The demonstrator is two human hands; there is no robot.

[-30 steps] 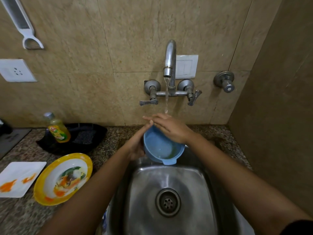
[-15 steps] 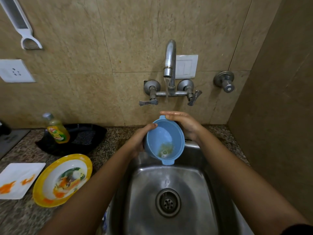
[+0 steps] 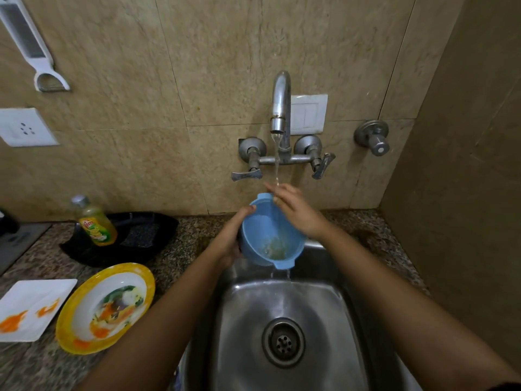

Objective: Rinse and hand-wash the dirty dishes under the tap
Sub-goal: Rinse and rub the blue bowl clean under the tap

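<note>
We're early in the job, approx. a third at best by our reckoning: the blue bowl (image 3: pixel 265 230) is mid-rinse, held tilted over the sink (image 3: pixel 324 320) right under the tap (image 3: pixel 280 103), w/ the water stream (image 3: pixel 276 165) landing on the far rim and spilling off the near lip into the basin. Our left hand (image 3: pixel 228 244) grips the bowl's left wall, thumb hooked over the rim; our right hand (image 3: pixel 296 213) lies across the far rim w/ fingers straight and loose, in the stream, not clamping anything. There's pale residue at the btm of the bowl, so we judge it isn't clean yet. Left to do: finish this bowl, then both plates on the counter (image 3: pixel 183 249), neither touched by water as far as we can see. Count: 1 bowl in hand; 2 dirty plates, i.e. the yellow-rimmed plate (image 3: pixel 124 269) w/ food scraps and the white square plate (image 3: pixel 33 297) w/ orange smears, just beside each other; 1 soap bottle (image 3: pixel 95 224), standing at a black tray (image 3: pixel 158 230); 1 tap w/ 2 levers; 1 sink, 1 drain.
</note>
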